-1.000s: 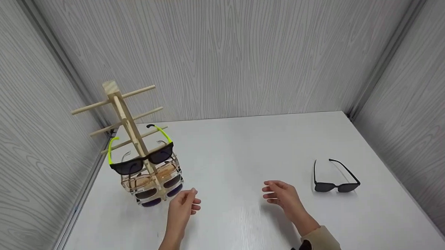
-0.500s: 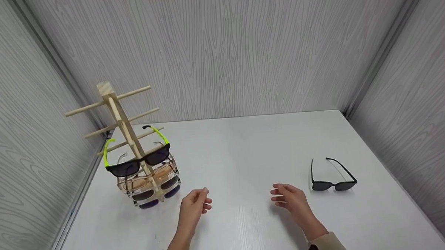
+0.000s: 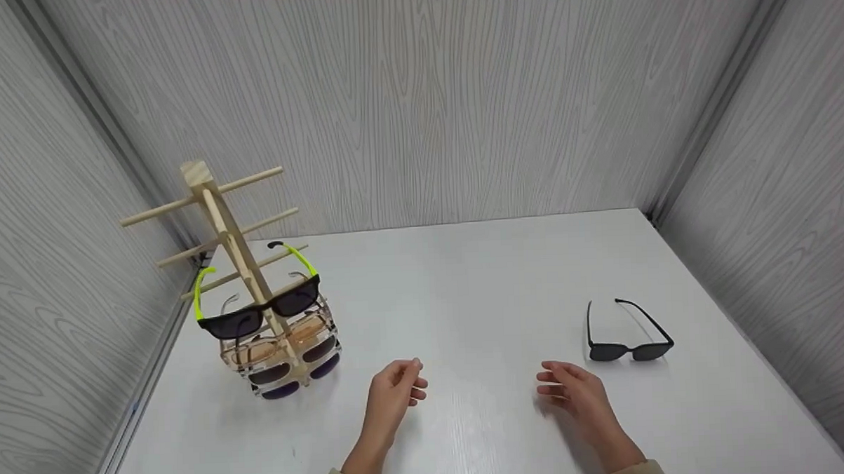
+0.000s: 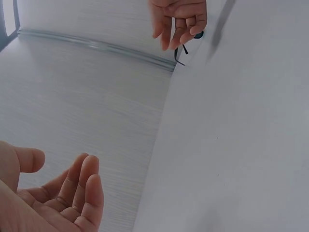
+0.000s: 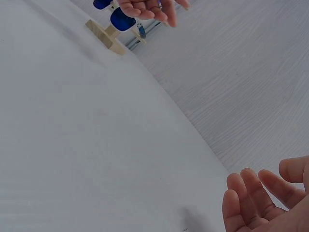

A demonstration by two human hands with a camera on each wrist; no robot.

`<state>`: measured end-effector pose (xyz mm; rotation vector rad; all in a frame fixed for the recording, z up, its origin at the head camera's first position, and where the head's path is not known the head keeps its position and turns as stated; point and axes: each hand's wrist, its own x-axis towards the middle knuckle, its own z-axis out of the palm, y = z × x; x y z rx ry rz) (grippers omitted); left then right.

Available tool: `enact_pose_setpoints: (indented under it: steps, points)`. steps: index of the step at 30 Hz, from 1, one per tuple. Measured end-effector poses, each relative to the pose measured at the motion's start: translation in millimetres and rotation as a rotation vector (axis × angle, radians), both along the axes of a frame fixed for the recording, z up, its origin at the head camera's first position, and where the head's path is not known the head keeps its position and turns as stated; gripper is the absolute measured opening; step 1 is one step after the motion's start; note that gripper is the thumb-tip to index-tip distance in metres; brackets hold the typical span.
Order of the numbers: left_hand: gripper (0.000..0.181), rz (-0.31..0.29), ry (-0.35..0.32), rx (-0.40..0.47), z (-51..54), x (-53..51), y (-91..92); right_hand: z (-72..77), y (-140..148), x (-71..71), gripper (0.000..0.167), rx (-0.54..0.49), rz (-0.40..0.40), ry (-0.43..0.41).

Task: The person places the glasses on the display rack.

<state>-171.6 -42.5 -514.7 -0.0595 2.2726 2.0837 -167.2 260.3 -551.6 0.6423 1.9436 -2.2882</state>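
Note:
My left hand [image 3: 392, 392] hovers over the table with loosely bent fingers and nothing in it; the left wrist view shows its bare palm [image 4: 53, 203]. To its left stands a wooden glasses rack [image 3: 229, 237]. Black sunglasses with yellow-green temples [image 3: 259, 309] hang on it above several other pairs, among them one with orange lenses [image 3: 306, 329]. My right hand [image 3: 582, 400] is also bare and relaxed, its fingers [image 5: 246, 198] gently curved. Nearest to it, on the right, black sunglasses [image 3: 629, 351] lie on the table with temples unfolded, pointing to the back.
The white table [image 3: 452, 285] is bordered by grey wood-grain panels at the back [image 3: 417, 111], left [image 3: 36, 243] and right [image 3: 779, 217]. Upper pegs [image 3: 251, 180] of the rack stick out sideways and carry no glasses. In the right wrist view the rack's wooden base [image 5: 104, 37] rests on the table.
Both hands have drifted right and slightly toward the front of the table, still holding nothing. The rack and sunglasses stay put, apart from a slight shift of the head view.

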Motion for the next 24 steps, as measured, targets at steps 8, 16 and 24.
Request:
enact_pose_setpoints:
  steps: [8,16,24]
  points:
    - [0.034,-0.055,-0.007,-0.018,-2.0,0.2,15.6,-3.5,22,11.4,0.041,0.009,-0.032,-0.037]
    - [0.024,-0.087,-0.004,-0.015,29.4,15.3,30.4,-3.3,41,21.2,0.046,-0.006,-0.055,-0.063]
    - [0.024,-0.142,0.013,0.026,13.7,9.0,44.1,-1.3,58,28.3,0.041,-0.068,-0.104,-0.121]
